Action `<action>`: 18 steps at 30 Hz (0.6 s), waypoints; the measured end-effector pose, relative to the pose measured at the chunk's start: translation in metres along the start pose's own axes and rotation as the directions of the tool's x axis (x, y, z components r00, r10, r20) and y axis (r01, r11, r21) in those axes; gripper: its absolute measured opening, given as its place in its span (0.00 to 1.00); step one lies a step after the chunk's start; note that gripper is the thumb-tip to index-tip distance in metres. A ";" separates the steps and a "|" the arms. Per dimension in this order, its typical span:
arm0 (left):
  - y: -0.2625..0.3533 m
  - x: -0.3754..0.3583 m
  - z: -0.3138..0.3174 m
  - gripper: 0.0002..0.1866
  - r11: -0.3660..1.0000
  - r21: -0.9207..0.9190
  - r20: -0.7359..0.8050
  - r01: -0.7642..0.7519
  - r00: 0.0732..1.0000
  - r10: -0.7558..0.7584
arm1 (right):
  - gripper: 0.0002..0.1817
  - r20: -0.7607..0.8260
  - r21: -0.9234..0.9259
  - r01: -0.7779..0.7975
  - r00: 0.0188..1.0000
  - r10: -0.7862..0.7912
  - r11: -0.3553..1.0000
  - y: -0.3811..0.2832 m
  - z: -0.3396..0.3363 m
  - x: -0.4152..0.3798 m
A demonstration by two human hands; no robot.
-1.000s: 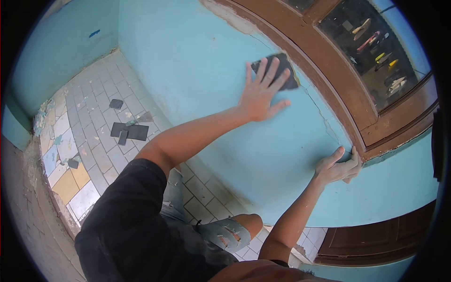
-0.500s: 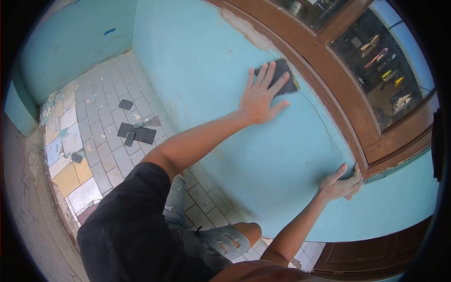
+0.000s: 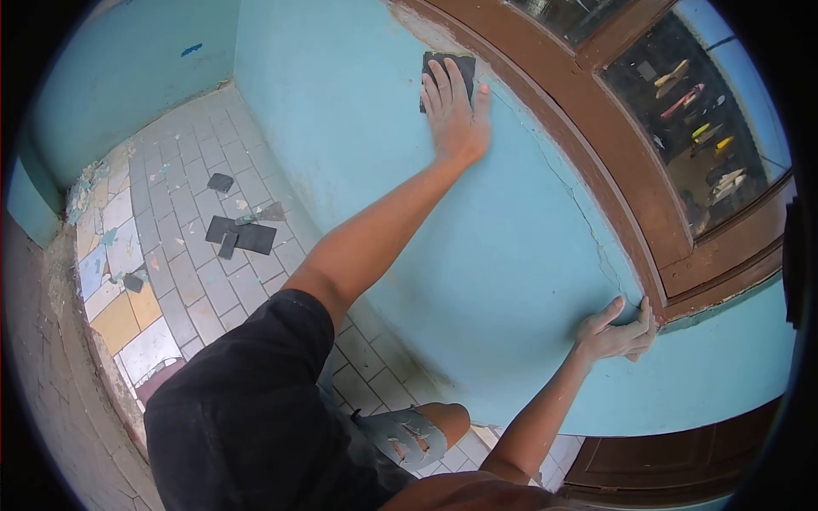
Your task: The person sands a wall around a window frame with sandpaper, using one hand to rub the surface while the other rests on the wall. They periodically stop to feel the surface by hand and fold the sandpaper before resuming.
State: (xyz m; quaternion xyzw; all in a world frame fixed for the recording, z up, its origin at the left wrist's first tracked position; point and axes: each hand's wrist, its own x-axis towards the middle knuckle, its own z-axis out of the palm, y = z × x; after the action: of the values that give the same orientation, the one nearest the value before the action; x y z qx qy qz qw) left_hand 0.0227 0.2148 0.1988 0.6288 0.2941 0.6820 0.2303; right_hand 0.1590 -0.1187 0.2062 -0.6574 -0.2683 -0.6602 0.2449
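Observation:
My left hand (image 3: 455, 119) lies with its fingers stretched over a dark sheet of sandpaper (image 3: 464, 65), pressing it against the light blue wall (image 3: 383, 153). The sheet sticks out above the fingertips, close to a patch of bare plaster (image 3: 426, 31) beside the brown window frame (image 3: 635, 162). Lower right, my right hand (image 3: 615, 332) rests on the wall at the frame's corner, thumb apart from the fingers and nothing seen in it. A thin crack (image 3: 573, 200) runs down the wall between the hands. Dust whitens the right hand.
On the tiled floor (image 3: 183, 204) lie several dark sandpaper pieces (image 3: 256, 239) and a putty knife (image 3: 260, 215). Paint flakes (image 3: 89, 192) gather along the left side. Behind the window glass, assorted tools (image 3: 711, 136) show. A brown wooden panel (image 3: 673, 464) is at the lower right.
My left hand has moved up and to the left along the wall with the sandpaper, toward the bare plaster. My right hand stays in place at the frame's corner.

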 end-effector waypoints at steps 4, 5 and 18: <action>0.031 -0.097 -0.012 0.52 0.890 -0.026 0.319 -0.455 0.840 0.439 | 0.36 -0.061 -0.030 -0.058 0.997 0.056 0.998 -0.008 0.012 -0.002; 0.034 -0.118 -0.026 0.53 0.768 -0.173 0.448 -0.617 0.644 0.619 | 0.36 -0.063 -0.012 -0.048 0.997 0.047 0.999 -0.009 0.008 -0.002; 0.027 -0.134 -0.023 0.50 0.816 -0.156 0.436 -0.557 0.702 0.563 | 0.37 -0.095 -0.016 -0.109 0.990 0.107 0.994 -0.015 0.011 -0.001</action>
State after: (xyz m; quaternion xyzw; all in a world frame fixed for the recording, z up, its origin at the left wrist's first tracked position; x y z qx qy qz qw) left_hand 0.0149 0.1015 0.1200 0.8304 0.0213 0.5510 0.0793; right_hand 0.1567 -0.1006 0.2046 -0.6419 -0.2136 -0.6788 0.2855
